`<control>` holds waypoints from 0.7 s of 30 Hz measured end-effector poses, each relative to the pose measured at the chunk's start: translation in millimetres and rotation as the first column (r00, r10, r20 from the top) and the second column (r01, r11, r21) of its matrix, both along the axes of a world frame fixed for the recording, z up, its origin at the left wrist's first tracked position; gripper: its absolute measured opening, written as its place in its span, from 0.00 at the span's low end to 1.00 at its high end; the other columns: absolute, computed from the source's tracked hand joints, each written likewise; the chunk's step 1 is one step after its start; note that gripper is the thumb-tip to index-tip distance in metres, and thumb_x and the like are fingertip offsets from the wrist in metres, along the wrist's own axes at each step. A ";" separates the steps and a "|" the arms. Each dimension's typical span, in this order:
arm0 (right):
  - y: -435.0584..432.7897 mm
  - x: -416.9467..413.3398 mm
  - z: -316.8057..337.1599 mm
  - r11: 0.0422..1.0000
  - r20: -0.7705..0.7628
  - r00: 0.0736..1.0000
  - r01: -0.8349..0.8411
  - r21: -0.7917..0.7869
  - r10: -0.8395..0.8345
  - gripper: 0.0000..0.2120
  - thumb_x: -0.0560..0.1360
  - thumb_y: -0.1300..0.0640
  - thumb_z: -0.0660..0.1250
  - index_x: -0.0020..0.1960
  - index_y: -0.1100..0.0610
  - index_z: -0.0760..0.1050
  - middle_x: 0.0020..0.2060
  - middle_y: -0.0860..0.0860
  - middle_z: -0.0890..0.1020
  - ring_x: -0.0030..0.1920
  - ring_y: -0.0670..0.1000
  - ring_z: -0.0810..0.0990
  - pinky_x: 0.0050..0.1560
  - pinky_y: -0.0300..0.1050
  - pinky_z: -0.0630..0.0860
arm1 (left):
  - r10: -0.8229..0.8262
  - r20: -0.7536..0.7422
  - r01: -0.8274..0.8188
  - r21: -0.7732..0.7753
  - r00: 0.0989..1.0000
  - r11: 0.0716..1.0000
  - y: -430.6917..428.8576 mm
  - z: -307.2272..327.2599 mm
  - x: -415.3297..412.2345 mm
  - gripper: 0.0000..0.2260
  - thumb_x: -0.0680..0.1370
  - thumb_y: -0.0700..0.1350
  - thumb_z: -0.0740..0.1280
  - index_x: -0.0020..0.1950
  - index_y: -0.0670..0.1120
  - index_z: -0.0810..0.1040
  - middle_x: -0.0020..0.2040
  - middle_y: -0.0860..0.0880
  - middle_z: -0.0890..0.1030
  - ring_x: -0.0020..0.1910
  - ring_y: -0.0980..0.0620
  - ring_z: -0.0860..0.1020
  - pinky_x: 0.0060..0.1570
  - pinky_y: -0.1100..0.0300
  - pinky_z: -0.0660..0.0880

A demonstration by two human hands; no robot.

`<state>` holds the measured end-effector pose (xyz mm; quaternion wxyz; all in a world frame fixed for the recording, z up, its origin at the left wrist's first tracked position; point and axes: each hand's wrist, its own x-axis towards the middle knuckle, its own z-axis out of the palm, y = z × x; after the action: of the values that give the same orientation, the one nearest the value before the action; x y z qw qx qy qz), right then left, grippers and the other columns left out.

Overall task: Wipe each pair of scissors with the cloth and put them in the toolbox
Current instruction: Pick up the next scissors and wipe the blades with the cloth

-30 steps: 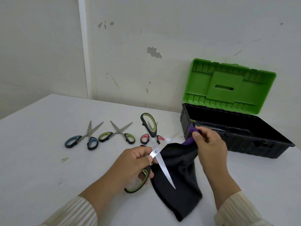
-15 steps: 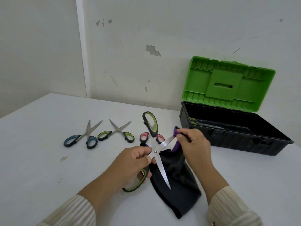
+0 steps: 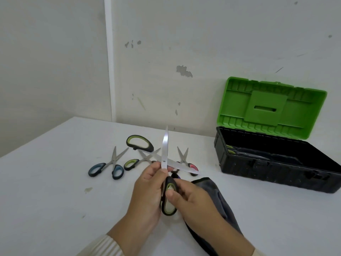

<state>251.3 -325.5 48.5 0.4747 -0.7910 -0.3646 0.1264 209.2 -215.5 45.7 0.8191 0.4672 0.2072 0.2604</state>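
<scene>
A: Large green-handled scissors [image 3: 164, 164] wide open, off the surface. Left hand [image 3: 147, 191] pinching near the pivot, right hand [image 3: 190, 198] gripping the lower handle loop. Cloth [image 3: 212, 193] flat under the right wrist, in neither hand.

B: Close blades first, wipe spine-side away from edges. Toolbox [image 3: 276, 163] open, far right of the right hand. Three scissors beyond the left hand: blue pair [image 3: 106, 168], green pair [image 3: 137, 161], pink pair [image 3: 187, 162]. One blade tip over the pink pair; lift clear.

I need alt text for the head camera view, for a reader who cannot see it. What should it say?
Two hands, left hand and right hand, hold large open scissors with black and green handles above a white table, over a dark cloth. Behind lie three smaller scissors: blue, green, pink. At right stands an open toolbox with a green lid.
</scene>
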 end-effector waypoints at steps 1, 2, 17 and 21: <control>2.1 -1.1 -0.2 0.999 -0.046 0.999 0.026 0.019 -0.025 0.04 0.74 0.57 0.65 0.47 0.50 0.77 0.39 0.54 0.81 0.38 0.47 0.76 0.43 0.42 0.73 | -0.016 0.022 0.016 -0.004 1.000 1.000 -0.7 0.4 1.1 0.08 0.77 0.36 0.63 0.43 0.44 0.81 0.35 0.46 0.82 0.32 0.53 0.78 0.37 0.59 0.76; 1.6 -0.4 1.1 0.998 -0.120 0.992 0.053 0.046 -0.047 0.06 0.74 0.60 0.65 0.46 0.51 0.78 0.37 0.53 0.81 0.37 0.45 0.75 0.41 0.39 0.72 | -0.019 0.040 0.019 -0.004 0.999 1.000 1.1 0.7 2.7 0.08 0.78 0.37 0.63 0.44 0.44 0.80 0.36 0.48 0.83 0.35 0.53 0.79 0.39 0.59 0.76; -21.0 18.6 14.0 0.976 -0.311 0.936 0.200 0.090 -0.163 0.08 0.76 0.60 0.63 0.47 0.53 0.80 0.27 0.48 0.78 0.25 0.46 0.70 0.26 0.38 0.70 | -0.287 -0.033 0.284 -0.067 0.957 0.956 11.5 0.1 -2.2 0.10 0.80 0.37 0.59 0.57 0.39 0.78 0.48 0.38 0.83 0.45 0.45 0.82 0.47 0.52 0.82; -21.7 21.4 11.8 0.965 -0.299 0.935 0.236 0.118 -0.192 0.07 0.76 0.59 0.63 0.51 0.53 0.79 0.30 0.49 0.80 0.25 0.46 0.73 0.28 0.39 0.74 | -0.387 -0.044 0.386 -0.033 0.921 0.922 -3.1 -2.2 -3.5 0.11 0.81 0.38 0.58 0.58 0.43 0.77 0.49 0.38 0.84 0.42 0.44 0.83 0.40 0.52 0.81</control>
<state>272.8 -347.2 60.2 0.5922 -0.7609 -0.2125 0.1584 205.7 -218.6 43.4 0.8545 0.4954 0.1343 0.0798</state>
